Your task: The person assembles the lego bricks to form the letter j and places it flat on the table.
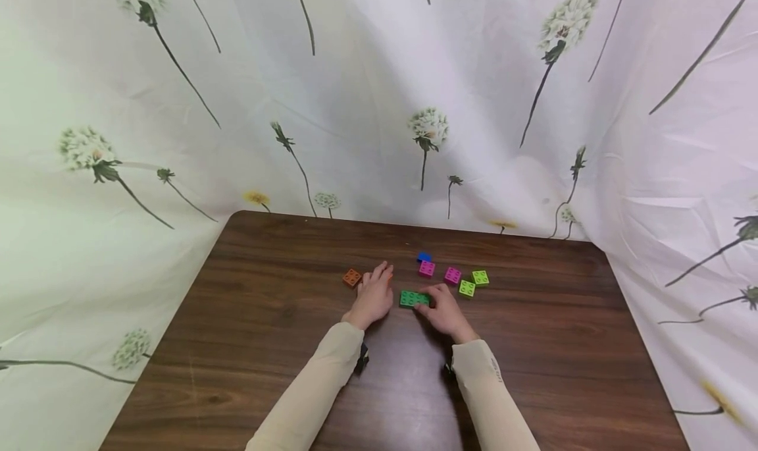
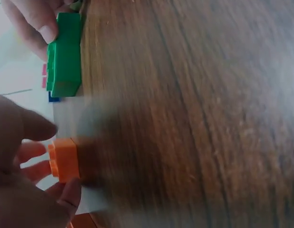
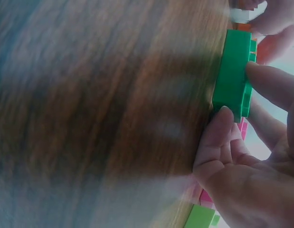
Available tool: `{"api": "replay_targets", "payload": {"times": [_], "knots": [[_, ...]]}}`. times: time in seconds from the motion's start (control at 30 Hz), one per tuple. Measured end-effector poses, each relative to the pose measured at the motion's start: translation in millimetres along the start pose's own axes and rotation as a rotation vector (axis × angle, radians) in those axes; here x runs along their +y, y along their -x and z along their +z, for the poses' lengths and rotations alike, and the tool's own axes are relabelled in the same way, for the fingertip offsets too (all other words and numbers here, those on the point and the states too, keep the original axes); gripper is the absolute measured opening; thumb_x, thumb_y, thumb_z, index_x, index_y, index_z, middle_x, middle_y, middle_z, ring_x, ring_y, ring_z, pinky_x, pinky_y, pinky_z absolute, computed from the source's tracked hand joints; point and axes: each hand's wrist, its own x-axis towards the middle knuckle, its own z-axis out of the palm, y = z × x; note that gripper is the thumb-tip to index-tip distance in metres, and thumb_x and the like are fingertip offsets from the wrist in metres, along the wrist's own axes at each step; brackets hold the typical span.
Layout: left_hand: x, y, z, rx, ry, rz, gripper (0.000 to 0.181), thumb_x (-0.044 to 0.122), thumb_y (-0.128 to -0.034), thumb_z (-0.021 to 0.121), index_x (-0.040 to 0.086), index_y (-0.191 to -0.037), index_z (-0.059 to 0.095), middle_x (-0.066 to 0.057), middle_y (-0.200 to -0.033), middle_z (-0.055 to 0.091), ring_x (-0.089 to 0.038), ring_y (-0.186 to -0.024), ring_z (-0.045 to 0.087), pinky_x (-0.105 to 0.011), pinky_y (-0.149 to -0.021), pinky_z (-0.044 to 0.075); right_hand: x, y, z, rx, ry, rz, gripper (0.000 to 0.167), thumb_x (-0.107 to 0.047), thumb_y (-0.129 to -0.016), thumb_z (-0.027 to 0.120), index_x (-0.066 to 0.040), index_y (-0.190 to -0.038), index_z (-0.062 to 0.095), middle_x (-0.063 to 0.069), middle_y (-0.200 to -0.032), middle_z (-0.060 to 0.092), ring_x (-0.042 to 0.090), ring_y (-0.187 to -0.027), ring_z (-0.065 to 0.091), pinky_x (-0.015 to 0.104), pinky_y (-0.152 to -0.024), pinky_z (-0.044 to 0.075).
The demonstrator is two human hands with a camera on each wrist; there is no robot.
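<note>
A long green toy building brick lies on the table, studs up. My right hand holds it at its right end, with a fingertip on the studded top and others against the end in the right wrist view. To the left, my left hand reaches over a small orange brick. In the left wrist view its fingertips touch one side of that brick, while the thumb stands apart from the other side. From the head, the hand mostly hides this brick. Left of the hand sits a darker orange brick.
Beyond the right hand lie a blue brick, two magenta bricks, one nearer and one further right, and two lime bricks. The brown wooden table ends at a flowered white curtain.
</note>
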Motion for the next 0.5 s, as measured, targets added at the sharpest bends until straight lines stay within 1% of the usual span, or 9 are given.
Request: {"api": "replay_targets", "payload": {"times": [0.07,0.17,0.27,0.37,0.5], "knots": [[0.5,1.9,-0.5,-0.015,-0.020,0.008,0.047,0.007,-0.0929,0.055,0.003,-0.139,0.048,-0.014,-0.148,0.042,-0.040,-0.119,0.043,-0.056,-0.095,0.036,0.7,-0.2,0.6,0.002,-0.001,-0.006,0.034,-0.020,-0.089,0.068,-0.003,-0.119,0.065,0.018,-0.115,0.054,0.025,-0.094,0.054,0.041,-0.083,0.045],[-0.8,3.0,-1.2,-0.015,-0.042,0.028,0.046,0.006,-0.0909,0.058,0.004,-0.136,0.051,-0.014,-0.143,0.046,-0.038,-0.116,0.044,-0.054,-0.092,0.037,-0.1,0.0,0.1,0.000,-0.008,-0.004,0.034,-0.020,-0.089,0.068,-0.003,-0.119,0.064,0.018,-0.116,0.054,0.027,-0.096,0.055,0.044,-0.085,0.046],[-2.8,3.8,-1.1,-0.024,-0.058,0.034,0.045,0.005,-0.0894,0.060,0.006,-0.134,0.053,-0.013,-0.136,0.050,-0.035,-0.114,0.044,-0.052,-0.092,0.039,-1.5,1.0,-0.7,-0.003,-0.015,0.007,0.035,-0.020,-0.089,0.068,-0.003,-0.119,0.064,0.018,-0.115,0.054,0.027,-0.097,0.055,0.045,-0.086,0.046],[-4.9,4.8,0.1,-0.031,-0.063,0.032,0.043,0.005,-0.0880,0.062,0.006,-0.130,0.056,-0.013,-0.128,0.053,-0.034,-0.112,0.045,-0.051,-0.093,0.039,-2.4,1.9,-1.0,-0.009,-0.017,0.015,0.035,-0.019,-0.089,0.068,-0.003,-0.120,0.064,0.017,-0.115,0.054,0.026,-0.096,0.054,0.044,-0.085,0.045],[-7.1,6.6,2.7,-0.022,-0.056,0.040,0.040,0.005,-0.0856,0.066,0.006,-0.125,0.059,-0.013,-0.122,0.056,-0.033,-0.110,0.046,-0.050,-0.093,0.041,-2.8,2.4,-1.2,-0.011,-0.022,0.019,0.035,-0.019,-0.089,0.068,-0.003,-0.120,0.064,0.017,-0.116,0.054,0.024,-0.094,0.053,0.041,-0.082,0.045]]}}
